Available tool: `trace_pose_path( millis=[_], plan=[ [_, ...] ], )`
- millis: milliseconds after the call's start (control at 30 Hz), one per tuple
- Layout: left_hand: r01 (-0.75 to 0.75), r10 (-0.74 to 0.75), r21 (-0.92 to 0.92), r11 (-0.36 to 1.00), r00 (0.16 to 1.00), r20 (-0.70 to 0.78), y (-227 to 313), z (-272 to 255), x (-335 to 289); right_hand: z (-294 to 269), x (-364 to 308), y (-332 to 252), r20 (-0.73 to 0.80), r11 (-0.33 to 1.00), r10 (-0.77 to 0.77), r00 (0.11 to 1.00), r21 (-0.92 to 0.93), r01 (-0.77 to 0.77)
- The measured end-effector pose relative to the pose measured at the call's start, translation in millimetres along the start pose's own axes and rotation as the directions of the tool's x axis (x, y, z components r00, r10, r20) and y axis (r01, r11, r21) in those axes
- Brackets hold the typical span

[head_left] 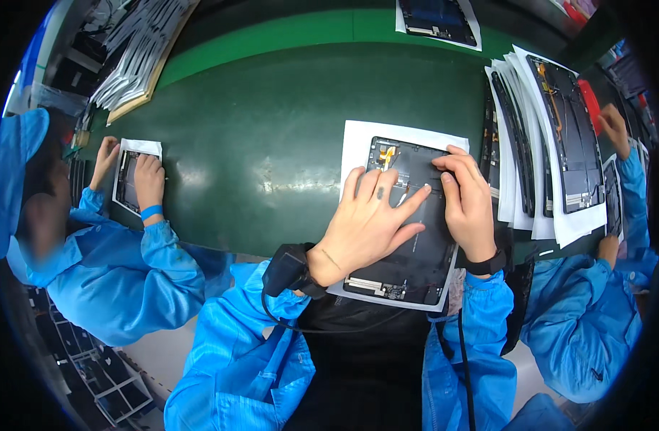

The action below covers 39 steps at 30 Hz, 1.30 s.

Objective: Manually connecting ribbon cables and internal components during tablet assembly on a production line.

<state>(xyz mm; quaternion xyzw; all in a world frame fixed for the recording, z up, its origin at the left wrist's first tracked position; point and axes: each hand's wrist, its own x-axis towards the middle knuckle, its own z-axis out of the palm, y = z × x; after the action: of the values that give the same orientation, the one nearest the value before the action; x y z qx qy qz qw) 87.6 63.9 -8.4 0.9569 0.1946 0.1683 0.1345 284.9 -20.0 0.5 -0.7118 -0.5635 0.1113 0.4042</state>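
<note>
A dark tablet panel [416,251] with an orange flex cable and metal strips lies on a white sheet [356,147] in front of me. My left hand [369,226] rests palm down across its left half, fingers spread, with the fingertips around the cable area. At the panel's upper right, my right hand [467,201] has its fingers bent, with the thumb close to them. Whatever may be between those fingertips is hidden. Part of the panel is covered by both hands.
To the right stands a leaning stack of tablet panels [570,144] with white sheets between. Another panel [437,21] lies at the far edge of the green table [272,129]. Silvery sheets [139,57] pile up far left. Co-workers in blue handle panels on both sides.
</note>
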Motion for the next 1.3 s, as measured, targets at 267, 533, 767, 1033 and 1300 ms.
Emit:
trace_pose_path(
  millis=[267, 533, 767, 1033, 1300],
  plan=[
    [0.103, -0.230, -0.530, 0.842, 0.957, -0.179, -7.8, -55.7, -67.7, -1.1, -2.4, -3.4, 0.051, 0.999, -0.038, 0.998, 0.013, 0.038],
    [0.636, -0.495, -0.540, 0.551, 0.770, 0.403, -12.5, -30.2, -182.3, -0.4, -5.5, 0.3, 0.019, 0.997, -0.046, 0.999, -0.054, 0.047],
    [0.641, -0.329, -0.767, 0.001, 0.725, 0.606, 7.9, 3.4, -161.1, -4.7, -7.3, -7.3, -0.069, 0.994, -0.087, 0.994, 0.064, 0.091],
    [0.659, -0.549, -0.747, -0.089, 0.593, 0.589, -14.2, -65.7, -119.3, -13.7, -26.0, -14.1, -0.341, 0.979, -0.079, 0.937, 0.153, 0.138],
    [0.648, -0.685, -0.247, 0.720, 0.720, -0.109, -72.9, -113.2, -116.1, -27.2, -43.8, -13.7, -0.268, 0.989, -0.072, 0.961, 0.102, 0.102]
  ],
)
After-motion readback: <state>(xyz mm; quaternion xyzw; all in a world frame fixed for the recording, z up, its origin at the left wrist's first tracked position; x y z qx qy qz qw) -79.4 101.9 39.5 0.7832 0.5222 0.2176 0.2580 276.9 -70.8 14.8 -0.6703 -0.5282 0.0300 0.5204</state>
